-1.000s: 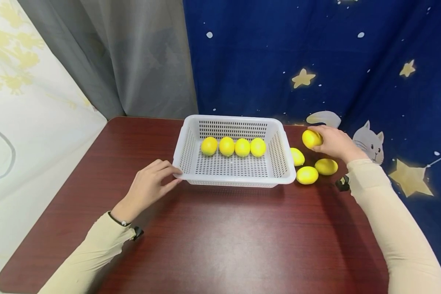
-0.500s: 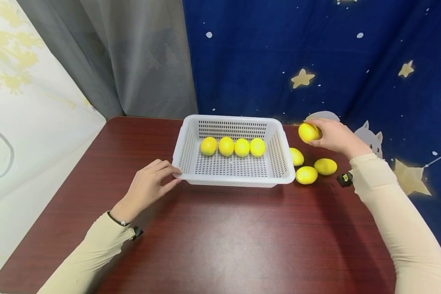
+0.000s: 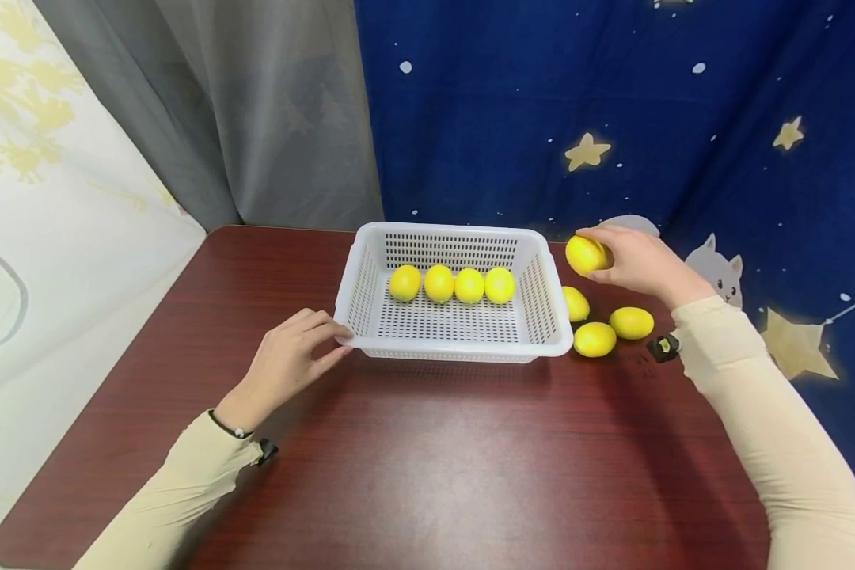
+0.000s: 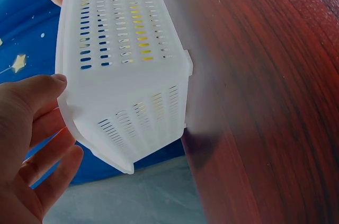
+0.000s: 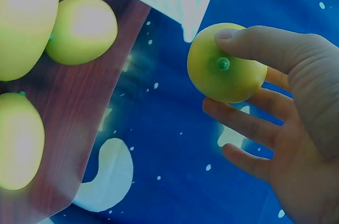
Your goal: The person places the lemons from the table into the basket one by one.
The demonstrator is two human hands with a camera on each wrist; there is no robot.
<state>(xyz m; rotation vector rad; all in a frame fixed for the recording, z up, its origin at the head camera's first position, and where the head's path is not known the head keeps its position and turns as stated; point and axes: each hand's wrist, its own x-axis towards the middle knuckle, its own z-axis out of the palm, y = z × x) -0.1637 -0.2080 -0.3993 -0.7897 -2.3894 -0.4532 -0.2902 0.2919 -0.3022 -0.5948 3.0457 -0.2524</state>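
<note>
1. Lemon (image 3: 586, 255) held in the air by the right hand (image 3: 637, 261), thumb and fingers pinched around it, just right of the white basket (image 3: 541, 297) and above its rim level.
2. Left hand (image 3: 288, 360) rests at the basket's near-left corner, fingers straight and relaxed, fingertips touching the rim.
3. Basket sits on the dark red desk (image 3: 427, 459) and holds 4 lemons (image 3: 453, 284) in a row along its far side.
4. 3 more lemons (image 3: 602, 328) lie on the desk just right of the basket, below the held one.
5. Doing this step well, as a judgement: the right-hand grip should stay firm on the round, smooth fruit and clear the basket's right wall before lowering. An open spot in front of the row of 4 would suit, with a low release so the fruit does not roll. The left hand steadying the corner should keep the light basket from sliding.
6. Only the head view shows the whole layout: both hands, the row, the loose fruit.
7. Only the right wrist view shows the lemon's green stem nub (image 5: 223, 63) and the thumb (image 5: 254, 41) lying across it, fingers underneath.
8. Only the left wrist view shows the basket's slotted corner (image 4: 132, 123) up close, beside the fingers (image 4: 39, 94).
</note>
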